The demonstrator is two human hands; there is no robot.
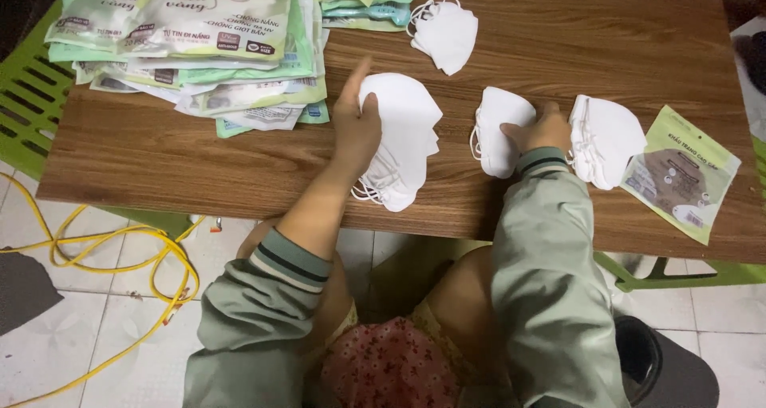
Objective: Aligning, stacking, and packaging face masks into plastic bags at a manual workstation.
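My left hand (355, 125) grips a stack of white folded face masks (403, 137) near the front edge of a brown wooden table (574, 33), with their ear loops hanging over the edge. My right hand (544, 129) rests its fingers on a smaller white mask pile (499, 125) in the middle. Another white mask pile (604, 139) lies just right of that hand. A single white mask (444, 31) lies farther back.
A heap of green and white flat packets (199, 41) covers the table's back left. One green packet (680, 173) lies at the right. Green plastic stools (28, 89) stand under the table. A yellow cable (112, 248) loops across the tiled floor.
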